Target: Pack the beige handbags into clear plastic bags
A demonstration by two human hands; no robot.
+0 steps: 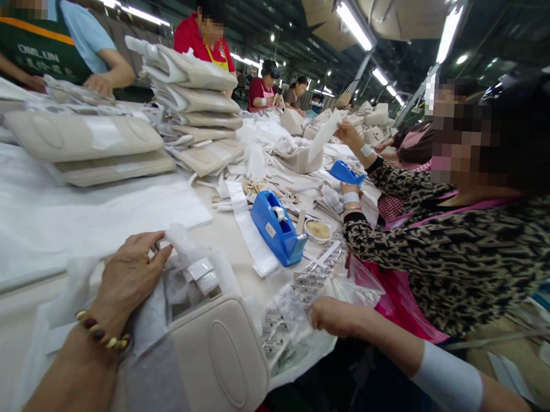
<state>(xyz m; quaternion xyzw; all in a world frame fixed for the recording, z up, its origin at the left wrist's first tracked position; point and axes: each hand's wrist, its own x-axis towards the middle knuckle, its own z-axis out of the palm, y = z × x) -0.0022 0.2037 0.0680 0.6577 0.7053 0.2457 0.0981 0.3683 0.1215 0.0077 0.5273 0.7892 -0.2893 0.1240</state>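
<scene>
A cream handbag [221, 358] with a stitched oval lies in front of me, partly covered by translucent wrapping. Over its open top, my left hand [133, 278] has thumb and fingers curled together on white tissue paper [179, 243]. Beside those fingers, small white wrapped pieces [203, 275] rest at the bag's opening. To the right, my right hand [336, 315] is closed in a fist at a clear plastic bag [361, 283]. Whatever is inside that fist is hidden. Strips of silvery printed packets [310, 279] lie just left of it, along the table edge.
A blue tape dispenser [278, 228] stands ahead, near a round dish [317, 230]. Stacked cream bags [195, 95] rise at the back left, with white sheets [70, 206] below. A co-worker in a patterned top [458, 261] sits close on the right, handling white paper.
</scene>
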